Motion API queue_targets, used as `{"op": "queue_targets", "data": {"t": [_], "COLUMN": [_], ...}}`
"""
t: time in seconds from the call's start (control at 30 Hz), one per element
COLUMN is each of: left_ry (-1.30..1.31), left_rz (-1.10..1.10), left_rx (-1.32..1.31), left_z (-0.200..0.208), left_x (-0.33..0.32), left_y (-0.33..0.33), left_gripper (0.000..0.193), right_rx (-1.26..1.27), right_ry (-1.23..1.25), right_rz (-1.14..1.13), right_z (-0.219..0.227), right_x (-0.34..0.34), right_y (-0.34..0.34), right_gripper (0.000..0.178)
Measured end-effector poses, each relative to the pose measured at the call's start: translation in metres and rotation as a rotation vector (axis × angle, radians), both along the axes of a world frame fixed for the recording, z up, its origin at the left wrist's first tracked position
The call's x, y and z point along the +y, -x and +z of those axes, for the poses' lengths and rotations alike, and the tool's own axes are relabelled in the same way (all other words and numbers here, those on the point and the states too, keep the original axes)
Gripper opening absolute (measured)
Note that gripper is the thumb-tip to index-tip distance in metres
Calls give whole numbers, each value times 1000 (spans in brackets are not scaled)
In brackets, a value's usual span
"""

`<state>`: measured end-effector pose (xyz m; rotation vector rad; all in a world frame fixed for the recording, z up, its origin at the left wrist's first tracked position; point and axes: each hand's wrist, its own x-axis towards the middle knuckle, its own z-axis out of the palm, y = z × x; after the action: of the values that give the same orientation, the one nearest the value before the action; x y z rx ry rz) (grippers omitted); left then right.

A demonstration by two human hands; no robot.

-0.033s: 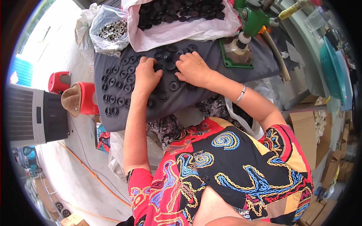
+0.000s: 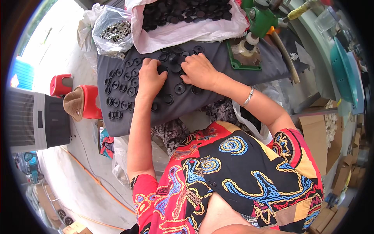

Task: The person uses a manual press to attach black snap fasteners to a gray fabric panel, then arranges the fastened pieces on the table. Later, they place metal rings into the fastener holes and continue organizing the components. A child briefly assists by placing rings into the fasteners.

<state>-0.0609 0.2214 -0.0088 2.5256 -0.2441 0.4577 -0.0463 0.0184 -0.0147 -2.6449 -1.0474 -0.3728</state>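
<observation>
At the upper centre of the frame, the left hand [image 2: 151, 78] pinches a black disc [image 2: 162, 69] while the right hand [image 2: 200, 70] curls nearby, its grip impossible to tell, among black rings [image 2: 134, 82] spread leftward over grey cloth [image 2: 128, 126].

My view comes from the left fisheye camera on my head, facing steeply down, upright. My shirt [image 2: 237, 171] sits nearest, filling the lower middle; my left hand [image 2: 152, 78] and right hand [image 2: 200, 71] come farther off, above centre, over the desk [image 2: 124, 126]. The wide lens takes in floor [image 2: 83, 183] at left.
</observation>
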Motion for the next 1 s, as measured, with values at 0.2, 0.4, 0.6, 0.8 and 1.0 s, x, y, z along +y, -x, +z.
{"op": "queue_targets", "data": {"t": [0.2,0.4,0.6,0.8,1.0], "left_ry": [207,-21,-15,-275,-352], "left_rz": [-127,-173,-83,-64,-112], "left_rx": [94,7,0,-169,-237], "left_z": [3,5,0,-7,-3], "left_x": [-7,-15,-12,-11,-12], "left_y": [18,24,22,18,18], "left_gripper": [30,21,10,8,12], "right_rx": [-1,-138,-64,-72,-107], "right_ry": [-84,-239,-157,-164,-23], "right_rz": [31,29,-11,28,78], "right_z": [-2,8,-13,2,2], "right_x": [-7,-47,-92,-75,-41], "right_y": [-2,16,39,36,11], "right_gripper": [23,24,27,26,20]}}
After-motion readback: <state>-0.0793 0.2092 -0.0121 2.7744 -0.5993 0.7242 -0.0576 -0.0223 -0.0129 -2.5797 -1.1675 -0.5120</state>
